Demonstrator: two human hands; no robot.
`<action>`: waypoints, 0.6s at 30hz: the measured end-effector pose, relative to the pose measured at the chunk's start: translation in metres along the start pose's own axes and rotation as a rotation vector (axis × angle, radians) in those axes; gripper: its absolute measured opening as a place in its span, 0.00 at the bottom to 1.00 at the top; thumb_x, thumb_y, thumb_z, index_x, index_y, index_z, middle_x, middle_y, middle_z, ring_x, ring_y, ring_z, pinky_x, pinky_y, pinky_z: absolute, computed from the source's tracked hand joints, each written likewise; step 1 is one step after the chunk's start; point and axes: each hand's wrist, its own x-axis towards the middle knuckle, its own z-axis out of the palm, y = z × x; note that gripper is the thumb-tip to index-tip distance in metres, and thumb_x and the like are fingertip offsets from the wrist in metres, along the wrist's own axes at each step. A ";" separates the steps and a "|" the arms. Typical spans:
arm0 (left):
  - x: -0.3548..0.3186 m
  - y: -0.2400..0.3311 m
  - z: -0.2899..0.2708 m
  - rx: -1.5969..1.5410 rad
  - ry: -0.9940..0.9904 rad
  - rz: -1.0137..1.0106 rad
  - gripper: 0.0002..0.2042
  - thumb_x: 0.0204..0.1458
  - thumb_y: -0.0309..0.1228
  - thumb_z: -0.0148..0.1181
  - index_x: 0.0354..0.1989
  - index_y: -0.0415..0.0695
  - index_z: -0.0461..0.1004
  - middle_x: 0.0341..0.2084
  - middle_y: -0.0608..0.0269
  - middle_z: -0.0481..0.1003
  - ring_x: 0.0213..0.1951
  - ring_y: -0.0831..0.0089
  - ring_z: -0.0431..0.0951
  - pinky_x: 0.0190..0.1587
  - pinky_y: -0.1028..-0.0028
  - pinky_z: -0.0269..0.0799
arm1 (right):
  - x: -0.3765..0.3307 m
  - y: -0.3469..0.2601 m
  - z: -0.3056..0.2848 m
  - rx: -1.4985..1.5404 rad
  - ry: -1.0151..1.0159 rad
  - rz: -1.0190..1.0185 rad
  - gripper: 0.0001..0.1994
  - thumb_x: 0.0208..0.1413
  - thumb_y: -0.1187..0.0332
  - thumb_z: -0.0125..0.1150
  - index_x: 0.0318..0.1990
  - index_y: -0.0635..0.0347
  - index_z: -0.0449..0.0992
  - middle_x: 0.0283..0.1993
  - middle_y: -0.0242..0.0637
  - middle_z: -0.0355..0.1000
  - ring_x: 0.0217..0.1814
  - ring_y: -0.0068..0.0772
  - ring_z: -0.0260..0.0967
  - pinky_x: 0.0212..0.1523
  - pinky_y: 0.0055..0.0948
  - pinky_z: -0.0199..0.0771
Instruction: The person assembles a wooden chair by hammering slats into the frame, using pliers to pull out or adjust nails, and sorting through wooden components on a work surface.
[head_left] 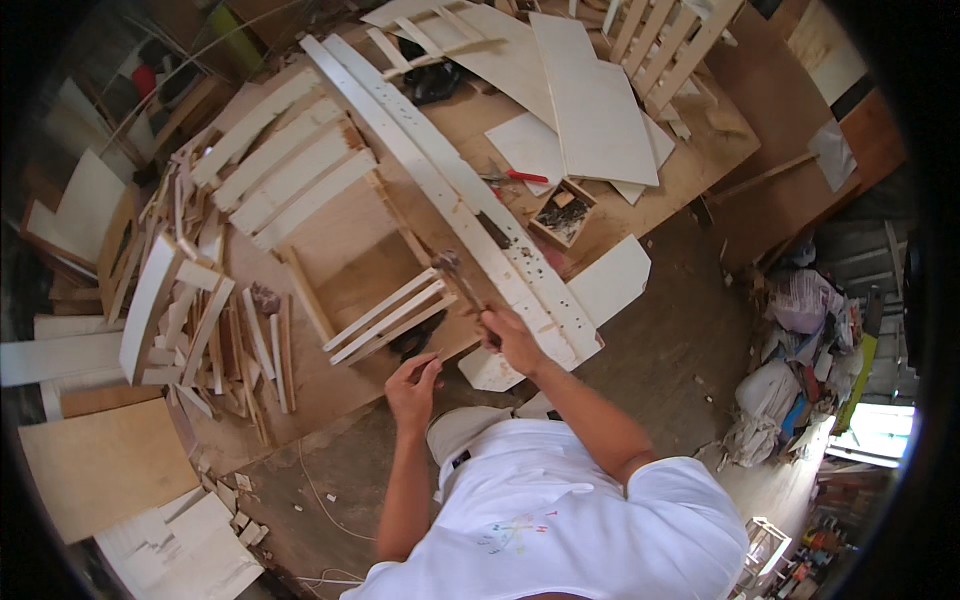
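Observation:
My right hand [509,341] is wrapped around the handle of a hammer [465,286]. The hammer's head hangs over the end of a small wooden slat frame [392,318] lying on the workbench [375,262]. Just in front of the bench's near edge, my left hand [411,392] has thumb and fingers pinched together; whatever it may hold is too small to make out. A dark object [418,335] lies partly hidden under the slat frame. Long white boards [455,190] with dark holes run diagonally past my right hand.
Beyond the boards stand a small wooden box [564,213] of dark bits and red-handled pliers [527,176]. White panels [600,120] and slatted frames [672,50] cover the far bench. Piled wood strips [250,350] crowd the left. A cord [322,492] trails over the floor.

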 end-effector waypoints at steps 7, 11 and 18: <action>0.070 -0.041 0.163 0.192 0.131 0.221 0.06 0.56 0.24 0.70 0.41 0.39 0.86 0.36 0.63 0.83 0.37 0.76 0.82 0.37 0.75 0.77 | -0.032 -0.015 -0.122 -0.060 0.328 0.020 0.17 0.74 0.54 0.51 0.45 0.61 0.73 0.26 0.19 0.56 0.24 0.11 0.48 0.24 0.18 0.48; 0.091 -0.058 0.192 0.320 0.250 0.352 0.07 0.53 0.20 0.70 0.39 0.42 0.86 0.37 0.60 0.80 0.34 0.72 0.83 0.35 0.75 0.80 | -0.032 0.004 -0.162 -0.087 0.376 0.055 0.19 0.73 0.52 0.52 0.45 0.61 0.73 0.25 0.20 0.57 0.24 0.11 0.48 0.24 0.17 0.48; 0.082 -0.055 0.205 0.404 0.237 0.349 0.05 0.54 0.22 0.70 0.39 0.41 0.86 0.37 0.59 0.80 0.34 0.73 0.81 0.35 0.73 0.78 | -0.022 -0.006 -0.175 -0.242 0.379 0.034 0.20 0.72 0.50 0.54 0.44 0.61 0.74 0.24 0.20 0.59 0.24 0.11 0.50 0.25 0.18 0.51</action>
